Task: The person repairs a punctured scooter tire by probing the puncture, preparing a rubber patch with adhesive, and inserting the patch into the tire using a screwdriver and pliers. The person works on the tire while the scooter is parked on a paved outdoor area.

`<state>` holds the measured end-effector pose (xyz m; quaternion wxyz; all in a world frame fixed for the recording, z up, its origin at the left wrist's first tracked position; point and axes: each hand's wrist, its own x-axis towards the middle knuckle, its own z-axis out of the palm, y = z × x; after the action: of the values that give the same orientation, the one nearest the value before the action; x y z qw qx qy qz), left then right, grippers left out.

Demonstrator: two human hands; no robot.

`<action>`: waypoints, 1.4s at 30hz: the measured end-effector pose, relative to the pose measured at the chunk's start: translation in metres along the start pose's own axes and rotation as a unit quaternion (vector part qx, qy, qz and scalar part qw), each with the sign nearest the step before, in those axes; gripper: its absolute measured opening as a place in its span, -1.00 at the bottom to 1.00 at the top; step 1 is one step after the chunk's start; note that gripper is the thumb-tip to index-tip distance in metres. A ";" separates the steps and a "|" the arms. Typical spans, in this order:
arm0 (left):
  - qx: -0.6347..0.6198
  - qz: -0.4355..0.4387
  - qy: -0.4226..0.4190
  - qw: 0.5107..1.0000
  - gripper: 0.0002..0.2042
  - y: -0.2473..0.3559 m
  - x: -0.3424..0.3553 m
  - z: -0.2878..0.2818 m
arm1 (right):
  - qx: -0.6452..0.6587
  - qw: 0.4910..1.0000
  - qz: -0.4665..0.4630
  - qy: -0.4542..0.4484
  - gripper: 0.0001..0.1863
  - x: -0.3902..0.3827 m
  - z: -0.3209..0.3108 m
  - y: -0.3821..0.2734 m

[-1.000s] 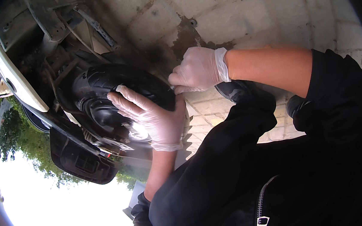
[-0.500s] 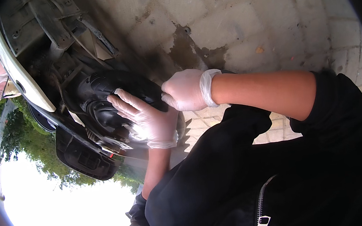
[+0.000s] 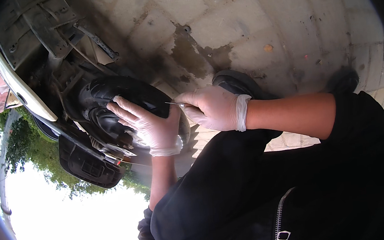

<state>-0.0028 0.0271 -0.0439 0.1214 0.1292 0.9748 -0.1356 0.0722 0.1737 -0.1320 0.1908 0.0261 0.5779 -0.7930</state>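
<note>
A scooter lies tipped on its side, and its black-tyred wheel (image 3: 130,89) faces me. My left hand (image 3: 149,128), in a thin clear glove, rests on the side of the wheel with its fingers stretched out over tyre and rim. My right hand (image 3: 213,106), gloved the same way, is closed at the tyre's right edge. From its fingers a thin metal tool (image 3: 172,103) sticks out toward the tyre. Its handle is hidden in my fist, so I cannot make out its exact kind. Whether its tip touches the rubber cannot be seen clearly.
Stone paving (image 3: 248,37) with a dark wet stain (image 3: 191,56) spreads beyond the wheel. The scooter's white body panel (image 3: 19,80) and a black plastic part (image 3: 88,163) are at left. My black shoe (image 3: 236,82) stands behind my right hand.
My right hand has drawn back to the right and slightly down from the tyre, and the thin metal tool now shows. My left hand stays on the wheel.
</note>
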 end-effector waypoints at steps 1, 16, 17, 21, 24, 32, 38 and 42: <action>-0.005 -0.001 0.000 1.000 0.23 0.000 0.000 0.000 | 0.014 1.000 0.005 0.023 -0.69 0.000 0.006 0.003; -0.007 -0.001 0.010 1.000 0.24 -0.003 -0.002 0.004 | 0.021 0.995 -0.030 0.089 -0.72 0.001 0.026 0.011; -0.010 0.003 0.014 1.000 0.24 -0.004 -0.002 0.004 | 0.016 0.996 -0.031 0.084 -0.72 0.001 0.025 0.010; -0.002 0.005 0.018 1.000 0.23 -0.004 -0.002 0.006 | 0.003 0.995 -0.046 0.084 -0.71 -0.001 0.023 0.008; -0.012 -0.004 0.015 1.000 0.23 -0.004 -0.002 0.005 | -0.004 0.991 -0.076 0.109 -0.72 -0.002 0.026 0.006; -0.010 0.009 0.023 1.000 0.22 -0.004 -0.001 0.005 | 0.052 0.993 -0.025 0.107 -0.73 0.000 0.030 0.006; -0.008 0.010 0.027 1.000 0.22 -0.004 -0.001 0.006 | 0.027 0.990 -0.059 0.122 -0.76 0.001 0.030 0.007; -0.012 0.000 0.020 1.000 0.22 -0.003 -0.001 0.005 | 0.018 0.994 -0.028 0.104 -0.80 0.002 0.029 0.000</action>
<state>-0.0013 0.0222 -0.0477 0.1035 0.1306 0.9785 -0.1217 0.0756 0.1466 -0.1235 0.1067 0.0956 0.5804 -0.8016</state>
